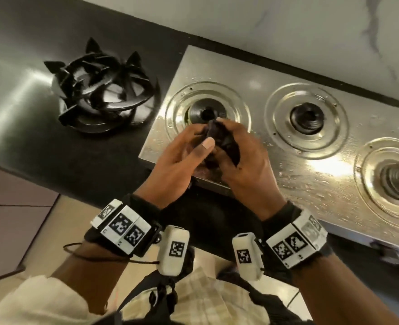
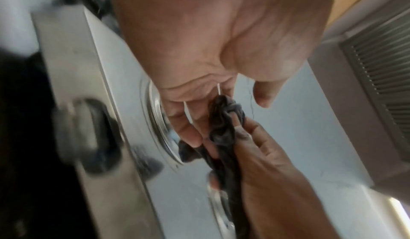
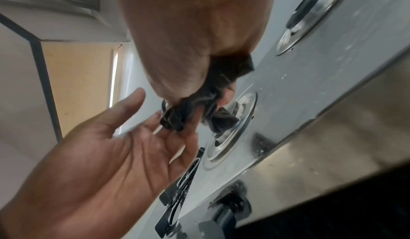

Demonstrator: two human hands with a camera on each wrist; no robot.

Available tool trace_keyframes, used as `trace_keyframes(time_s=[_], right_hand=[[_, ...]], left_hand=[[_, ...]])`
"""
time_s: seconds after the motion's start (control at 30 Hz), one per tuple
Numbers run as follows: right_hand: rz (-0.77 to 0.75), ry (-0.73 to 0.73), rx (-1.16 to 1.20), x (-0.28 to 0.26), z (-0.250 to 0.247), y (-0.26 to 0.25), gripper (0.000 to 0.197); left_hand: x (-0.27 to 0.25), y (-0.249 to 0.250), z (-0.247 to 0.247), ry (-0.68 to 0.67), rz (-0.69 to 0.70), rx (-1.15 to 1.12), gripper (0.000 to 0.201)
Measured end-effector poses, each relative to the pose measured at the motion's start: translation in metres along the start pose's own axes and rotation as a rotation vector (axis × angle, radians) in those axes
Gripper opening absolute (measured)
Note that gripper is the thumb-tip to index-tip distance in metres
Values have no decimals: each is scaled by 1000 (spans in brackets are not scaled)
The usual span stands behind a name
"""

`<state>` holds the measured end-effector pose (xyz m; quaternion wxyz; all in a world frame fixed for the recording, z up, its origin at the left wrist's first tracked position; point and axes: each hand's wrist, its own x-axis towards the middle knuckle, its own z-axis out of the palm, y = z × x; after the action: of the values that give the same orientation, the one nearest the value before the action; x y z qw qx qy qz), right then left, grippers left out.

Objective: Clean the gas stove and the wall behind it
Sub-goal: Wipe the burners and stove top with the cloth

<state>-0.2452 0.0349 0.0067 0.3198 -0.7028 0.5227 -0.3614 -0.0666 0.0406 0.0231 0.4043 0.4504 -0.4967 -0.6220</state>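
The steel gas stove (image 1: 294, 165) has three bare burners and a wet top, with the pale marbled wall (image 1: 287, 26) behind it. Over the stove's front left corner, both hands meet at a crumpled dark cloth (image 1: 226, 141). My right hand (image 1: 247, 165) grips the cloth (image 3: 188, 114) bunched in its curled fingers. My left hand (image 1: 182, 156) lies beside it with palm up and fingers nearly straight. The left hand's (image 3: 111, 155) fingertips touch the cloth while its thumb stands apart. In the left wrist view the cloth (image 2: 221, 125) hangs between the two hands.
Black pan supports (image 1: 100, 95) are stacked on the shiny counter left of the stove. The left burner (image 1: 206, 112) sits just beyond the hands, the middle burner (image 1: 307, 118) and right burner (image 1: 397, 181) further right. A dark knob (image 3: 230, 207) is on the stove's front.
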Motion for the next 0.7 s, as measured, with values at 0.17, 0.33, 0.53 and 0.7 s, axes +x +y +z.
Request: trace_keyframes(time_s=[0.17,0.33,0.53,0.7], right_hand=[[-18,-140,-99,41,21,-13,48],[-20,-317,-344,71,61,-22,51],[-127,-301,-538,75,114,-24,19],[-207,-387,-568,41,112,-26,22]], left_hand=[[-10,-17,-82,181,103,592,67],[-23,-51,-145,228,-13,752,93],[-18,-76,-137,248,-98,587,85],[-16,-86,-139,245,-17,530,76]])
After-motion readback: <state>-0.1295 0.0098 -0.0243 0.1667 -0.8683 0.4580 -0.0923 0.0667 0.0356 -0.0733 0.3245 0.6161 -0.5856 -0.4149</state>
